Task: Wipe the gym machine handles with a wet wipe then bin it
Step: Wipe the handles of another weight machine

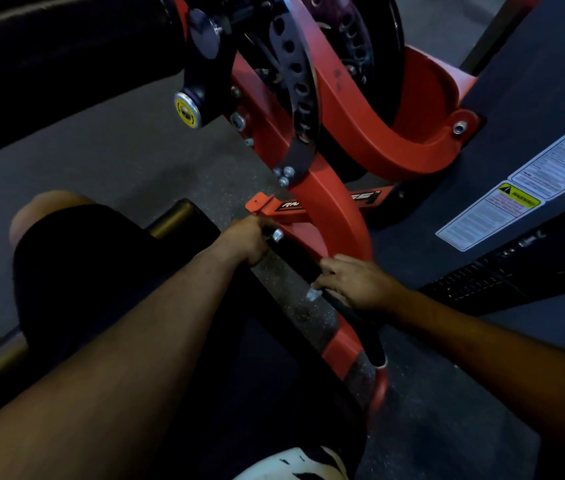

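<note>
Handle (303, 268): black bar on red frame (339, 209), centre, low nr floor. L hand (246, 242) grips far end. R hand (353, 282) curled on nr part, pinching small white wipe (312, 294).

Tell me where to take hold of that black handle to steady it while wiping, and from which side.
Grip the black handle at its far end, near the metal end cap, where the left hand wraps it now. Come from the seat side: the red frame blocks the other side. That leaves the middle free for the right hand.
</note>
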Demonstrator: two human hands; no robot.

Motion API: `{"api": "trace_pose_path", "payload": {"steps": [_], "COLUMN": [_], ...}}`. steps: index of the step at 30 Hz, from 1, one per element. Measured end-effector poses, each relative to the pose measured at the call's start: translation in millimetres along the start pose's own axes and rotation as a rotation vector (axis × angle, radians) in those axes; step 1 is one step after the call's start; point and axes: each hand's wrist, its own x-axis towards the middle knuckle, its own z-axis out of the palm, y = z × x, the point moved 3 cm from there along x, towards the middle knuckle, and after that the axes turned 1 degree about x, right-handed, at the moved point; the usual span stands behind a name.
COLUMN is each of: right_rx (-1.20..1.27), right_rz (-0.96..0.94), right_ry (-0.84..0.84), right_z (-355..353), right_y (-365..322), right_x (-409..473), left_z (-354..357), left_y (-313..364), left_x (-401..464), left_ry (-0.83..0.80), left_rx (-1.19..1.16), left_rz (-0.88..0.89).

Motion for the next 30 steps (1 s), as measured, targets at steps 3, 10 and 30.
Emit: {"api": "trace_pose_path", "payload": {"steps": [3, 10, 30], "right_rx": [0.170, 0.414, 0.566], "right_rz": [0.079, 0.229, 0.483], "right_ry": [0.105, 0.322, 0.341], "right_z": [-19.2, -12.7, -13.0], "right_y": [6.1, 12.0, 37.7], "right_x": [16.0, 71.9, 35.8], "left_z": [-0.3, 2.5, 4.6], "left_y": [1.1, -2.7, -4.3], "left_x": [0.4, 5.5, 8.3], "left_ry": [0.010, 0.009, -0.008], "left_rx": [-0.013, -0.072, -0.063], "left_rz": [-0.003, -0.004, -0.030]}}
